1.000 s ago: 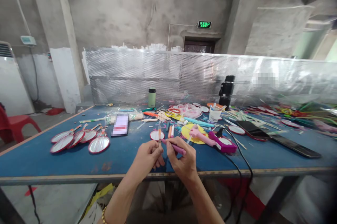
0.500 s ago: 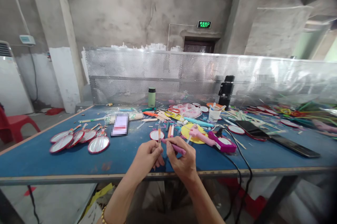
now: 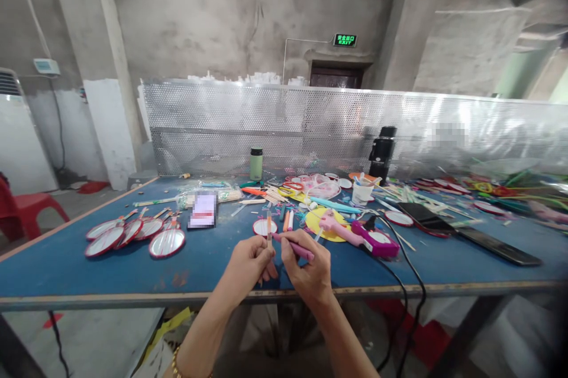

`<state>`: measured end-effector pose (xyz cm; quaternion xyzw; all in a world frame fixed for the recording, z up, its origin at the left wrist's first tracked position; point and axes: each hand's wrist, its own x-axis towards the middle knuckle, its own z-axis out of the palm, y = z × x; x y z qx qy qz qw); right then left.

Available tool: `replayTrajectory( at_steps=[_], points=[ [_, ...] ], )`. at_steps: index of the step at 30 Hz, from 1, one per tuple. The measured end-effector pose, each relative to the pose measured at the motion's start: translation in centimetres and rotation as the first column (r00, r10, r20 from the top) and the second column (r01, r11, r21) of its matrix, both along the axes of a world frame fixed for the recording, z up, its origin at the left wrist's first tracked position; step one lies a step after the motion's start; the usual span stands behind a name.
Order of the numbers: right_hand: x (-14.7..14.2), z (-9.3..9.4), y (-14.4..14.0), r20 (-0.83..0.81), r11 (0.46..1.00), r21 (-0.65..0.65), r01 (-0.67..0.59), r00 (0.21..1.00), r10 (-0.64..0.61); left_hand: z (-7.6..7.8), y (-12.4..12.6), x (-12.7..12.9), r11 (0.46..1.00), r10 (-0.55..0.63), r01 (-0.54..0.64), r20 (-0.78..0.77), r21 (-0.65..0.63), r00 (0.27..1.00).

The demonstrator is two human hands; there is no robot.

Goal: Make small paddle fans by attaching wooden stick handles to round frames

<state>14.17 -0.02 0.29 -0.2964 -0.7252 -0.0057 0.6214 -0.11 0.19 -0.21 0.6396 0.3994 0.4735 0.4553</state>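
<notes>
Near the table's front edge my left hand (image 3: 252, 259) pinches a flat wooden stick (image 3: 268, 227), held upright with an orange upper part. My right hand (image 3: 307, 264) grips a pink-purple marker pen (image 3: 298, 246) like a writing tool, its tip at or very close to the stick. Just behind the stick lies a small round red-rimmed disc (image 3: 260, 227). Two pens, one orange (image 3: 286, 222) and one whitish (image 3: 290, 222), lie beyond my right hand. A pink and purple glue gun (image 3: 355, 235) rests to the right, partly over a yellow disc (image 3: 313, 225).
Several red-rimmed round discs on sticks (image 3: 166, 244) lie at the left. A phone (image 3: 202, 210), a green bottle (image 3: 256, 164), a white cup (image 3: 362, 193) and a black thermos (image 3: 382, 153) stand or lie farther back. Black cables (image 3: 415, 274) hang over the front edge at right.
Both hands keep nearly the same place and hold. The view has shifted very slightly; nothing was picked up or let go.
</notes>
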Motion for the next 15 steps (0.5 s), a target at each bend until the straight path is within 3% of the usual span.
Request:
replayTrajectory(
  at_steps=[15],
  points=[
    [0.0, -0.04, -0.03, 0.01, 1.0, 0.009, 0.007, 1.0, -0.007, 0.2, -0.07, 0.06, 1.0, -0.002, 0.002, 0.009, -0.002, 1.0]
  ],
)
